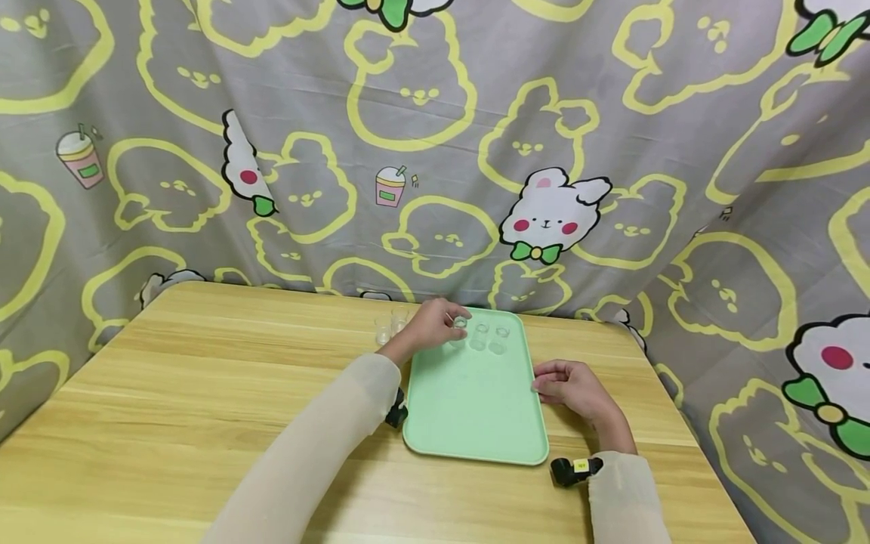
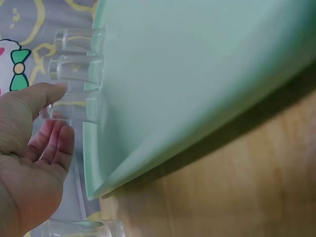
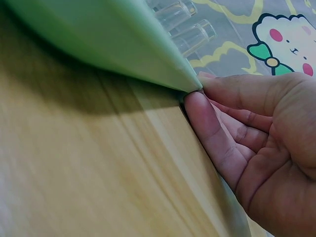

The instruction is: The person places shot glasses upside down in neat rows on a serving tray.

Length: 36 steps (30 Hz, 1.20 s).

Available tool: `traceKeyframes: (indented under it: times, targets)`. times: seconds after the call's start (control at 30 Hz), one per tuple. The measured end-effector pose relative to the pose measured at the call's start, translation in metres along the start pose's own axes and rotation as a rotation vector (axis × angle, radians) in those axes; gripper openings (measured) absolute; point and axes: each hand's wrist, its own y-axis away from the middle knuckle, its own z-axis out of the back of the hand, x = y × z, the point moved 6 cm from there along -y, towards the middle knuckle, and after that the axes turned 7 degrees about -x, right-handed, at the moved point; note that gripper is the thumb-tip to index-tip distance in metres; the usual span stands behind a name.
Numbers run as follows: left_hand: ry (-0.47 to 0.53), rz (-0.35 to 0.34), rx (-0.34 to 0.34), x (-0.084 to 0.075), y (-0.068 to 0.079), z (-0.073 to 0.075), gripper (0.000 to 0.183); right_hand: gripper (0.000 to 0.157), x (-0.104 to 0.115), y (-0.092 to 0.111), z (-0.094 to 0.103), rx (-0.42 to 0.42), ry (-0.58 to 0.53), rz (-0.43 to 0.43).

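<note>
At the far end of the light green tray [image 1: 476, 400], three small clear glasses stand in a row. My left hand [image 1: 433, 325] is at the leftmost glass [image 2: 76, 106], its thumb and index finger on either side near the rim. Its other fingers curl loosely below in the left wrist view. Beside that glass are the middle glass [image 1: 479, 338] and the right-hand glass [image 1: 499, 340]. My right hand [image 1: 574, 389] pinches the tray's right edge between thumb and fingers, seen close up at the tray corner [image 3: 168, 74] in the right wrist view.
Left of the tray, clear glasses [image 1: 383, 331] stand on the wooden table [image 1: 224, 393], partly behind my left hand. A patterned grey curtain [image 1: 435, 166] hangs along the table's back and right side. Each wrist carries a black camera [image 1: 571, 471].
</note>
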Motion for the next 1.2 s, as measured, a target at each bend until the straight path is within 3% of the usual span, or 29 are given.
traceKeyframes:
  times: [0.83, 1.0, 1.2]
  targets:
    - [-0.007, 0.069, 0.012, 0.006, -0.002, -0.002, 0.039, 0.029, 0.0, -0.001, -0.001, 0.007, 0.008, 0.009]
    - [0.0, 0.073, 0.027, -0.002, -0.002, 0.008, 0.045, 0.028, 0.0, -0.001, -0.001, 0.008, -0.001, 0.007]
    - [0.017, 0.03, 0.021, -0.008, -0.003, 0.031, 0.043, 0.028, 0.0, 0.0, 0.0, 0.0, -0.001, 0.001]
